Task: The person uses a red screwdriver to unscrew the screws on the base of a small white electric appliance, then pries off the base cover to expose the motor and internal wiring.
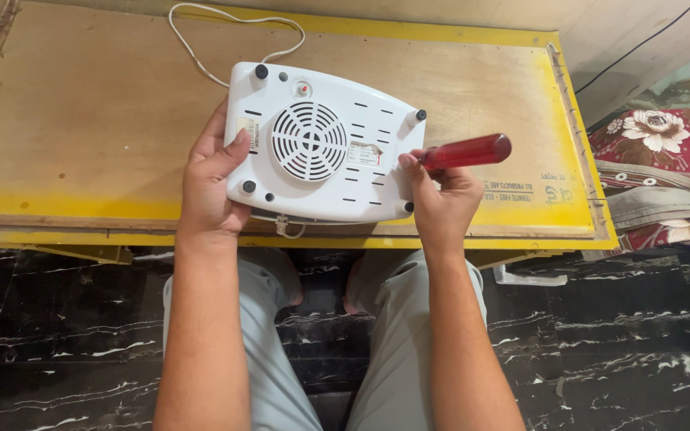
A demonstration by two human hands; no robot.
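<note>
A white electric appliance lies upside down on a plywood board, showing a round vent grille, black rubber feet and several slots. My left hand grips its left edge, thumb on the underside. My right hand holds a screwdriver with a red translucent handle at the appliance's right edge. The screwdriver's tip is hidden behind my fingers.
A white power cord loops from the appliance toward the board's far edge. The board has yellow borders and rests low over a black marble floor. Floral fabric lies at the right. My knees and feet are below the board.
</note>
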